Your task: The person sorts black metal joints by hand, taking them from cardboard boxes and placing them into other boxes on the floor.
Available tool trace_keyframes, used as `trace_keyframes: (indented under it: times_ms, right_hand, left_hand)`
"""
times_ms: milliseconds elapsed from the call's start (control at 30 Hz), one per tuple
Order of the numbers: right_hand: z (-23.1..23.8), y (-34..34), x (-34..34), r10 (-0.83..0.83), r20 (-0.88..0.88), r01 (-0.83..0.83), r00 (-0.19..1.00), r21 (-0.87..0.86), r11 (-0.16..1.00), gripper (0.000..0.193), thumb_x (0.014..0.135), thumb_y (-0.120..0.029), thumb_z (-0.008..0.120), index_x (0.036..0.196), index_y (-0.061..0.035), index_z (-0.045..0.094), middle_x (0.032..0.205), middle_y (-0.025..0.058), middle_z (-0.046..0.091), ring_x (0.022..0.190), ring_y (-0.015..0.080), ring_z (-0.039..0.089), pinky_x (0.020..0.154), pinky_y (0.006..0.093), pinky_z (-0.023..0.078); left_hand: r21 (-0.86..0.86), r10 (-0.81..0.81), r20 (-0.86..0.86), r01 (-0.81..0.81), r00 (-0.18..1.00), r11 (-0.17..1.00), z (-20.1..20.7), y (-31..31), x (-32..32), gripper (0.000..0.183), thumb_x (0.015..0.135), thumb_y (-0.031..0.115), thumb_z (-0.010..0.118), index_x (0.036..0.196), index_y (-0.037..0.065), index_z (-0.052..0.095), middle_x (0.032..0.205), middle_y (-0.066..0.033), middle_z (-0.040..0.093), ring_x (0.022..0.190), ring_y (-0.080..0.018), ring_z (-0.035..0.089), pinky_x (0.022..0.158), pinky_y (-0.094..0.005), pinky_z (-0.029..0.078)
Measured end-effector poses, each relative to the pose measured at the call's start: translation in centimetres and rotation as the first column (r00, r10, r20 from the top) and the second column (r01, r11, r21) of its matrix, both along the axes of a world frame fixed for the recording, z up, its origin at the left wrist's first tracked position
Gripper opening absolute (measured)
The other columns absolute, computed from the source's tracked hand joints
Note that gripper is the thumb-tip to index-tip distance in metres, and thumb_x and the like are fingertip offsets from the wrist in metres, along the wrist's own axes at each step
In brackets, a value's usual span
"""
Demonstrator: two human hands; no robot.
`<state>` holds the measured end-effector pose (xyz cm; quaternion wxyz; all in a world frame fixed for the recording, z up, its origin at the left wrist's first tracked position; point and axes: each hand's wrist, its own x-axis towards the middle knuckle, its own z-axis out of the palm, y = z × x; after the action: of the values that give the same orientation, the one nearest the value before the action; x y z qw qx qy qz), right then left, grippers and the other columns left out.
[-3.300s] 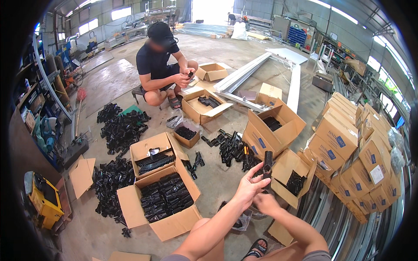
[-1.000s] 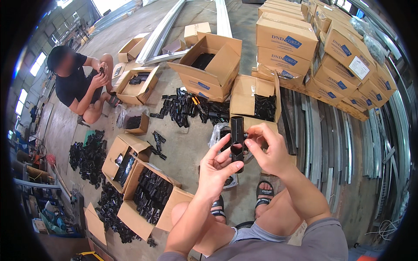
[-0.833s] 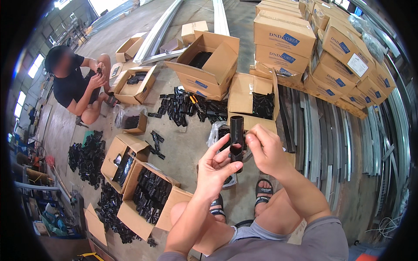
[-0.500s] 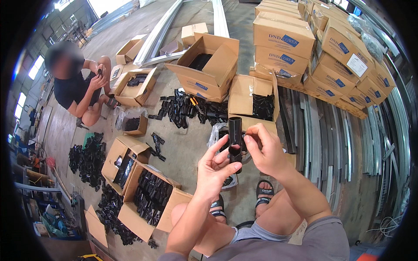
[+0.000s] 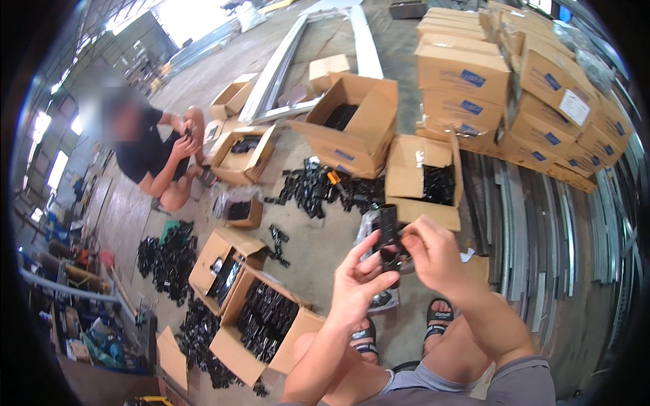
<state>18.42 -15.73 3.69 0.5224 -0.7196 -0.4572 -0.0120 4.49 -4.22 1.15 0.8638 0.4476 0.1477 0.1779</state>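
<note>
My left hand is closed around a black tubular pipe fitting, held upright in front of me. The fitting has a long cylindrical upper part and a joint lower down, partly behind my fingers. On its right side, my right hand has its thumb and fingers pinched together at the joint. What lies between those fingertips is too small and blurred to make out. Beneath the hands, a clear plastic bag is partly hidden. Just beyond the hands stands an open carton holding black parts.
Open cartons with black parts stand at the left and ahead. A loose pile of black fittings lies on the floor. A co-worker squats at far left, handling a small dark part. Stacked cartons and metal profiles occupy the right.
The whole view has shifted, so the scene sits farther right and lower. My hands keep hold of the fitting, and my right fingers remain at its side.
</note>
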Motion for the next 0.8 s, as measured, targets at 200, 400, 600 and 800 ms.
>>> trace_keyframes:
  times_ms: [200, 400, 600, 800]
  right_hand:
    - [0.4, -0.9, 0.5, -0.048, -0.076, 0.050, 0.996, 0.020, 0.999, 0.026, 0.102, -0.022, 0.054, 0.090, -0.0005, 0.063, 0.079, 0.0126, 0.062, 0.065, 0.0261, 0.059, 0.061, 0.0344, 0.045]
    - [0.7, -1.1, -0.6, -0.036, -0.057, 0.044, 0.998, 0.141, 0.989, 0.008, 0.093, -0.009, 0.067, 0.093, -0.0017, 0.066, 0.077, 0.0099, 0.063, 0.059, 0.0213, 0.058, 0.055, 0.0324, 0.046]
    - [1.3, -1.6, -1.4, -0.012, -0.033, 0.017, 0.999, 0.160, 0.987, 0.003, 0.091, -0.004, 0.066, 0.093, -0.0012, 0.067, 0.078, 0.0102, 0.064, 0.061, 0.0214, 0.060, 0.057, 0.0315, 0.048]
    - [2.4, -2.2, -1.4, 0.019, -0.032, -0.014, 0.999, 0.140, 0.990, 0.005, 0.091, -0.002, 0.065, 0.095, -0.0005, 0.068, 0.082, 0.0108, 0.067, 0.065, 0.0216, 0.064, 0.060, 0.0302, 0.050]
  left_hand:
    - [-0.323, -0.046, 0.230, 0.121, 0.972, 0.939, -0.2, 1.2, -0.7, 0.084, 0.082, -0.009, 0.073, 0.153, 0.019, 0.037, 0.131, -0.0214, 0.062, 0.118, -0.0334, 0.064, 0.101, -0.0472, 0.053]
    - [-0.372, -0.098, 0.359, 0.238, 0.928, 0.897, -0.8, 2.2, -1.7, 0.082, 0.083, -0.003, 0.075, 0.151, 0.029, 0.041, 0.136, -0.0211, 0.057, 0.118, -0.0362, 0.063, 0.101, -0.0510, 0.053]
    - [-0.361, -0.116, 0.431, 0.288, 0.895, 0.887, -0.4, 3.6, -2.5, 0.086, 0.083, 0.006, 0.079, 0.155, 0.027, 0.034, 0.137, -0.0205, 0.054, 0.119, -0.0352, 0.061, 0.100, -0.0485, 0.054]
    - [-0.284, -0.095, 0.413, 0.227, 0.906, 0.932, 1.4, 3.6, -3.0, 0.094, 0.081, 0.011, 0.082, 0.157, 0.022, 0.028, 0.131, -0.0191, 0.060, 0.114, -0.0317, 0.065, 0.096, -0.0448, 0.055]
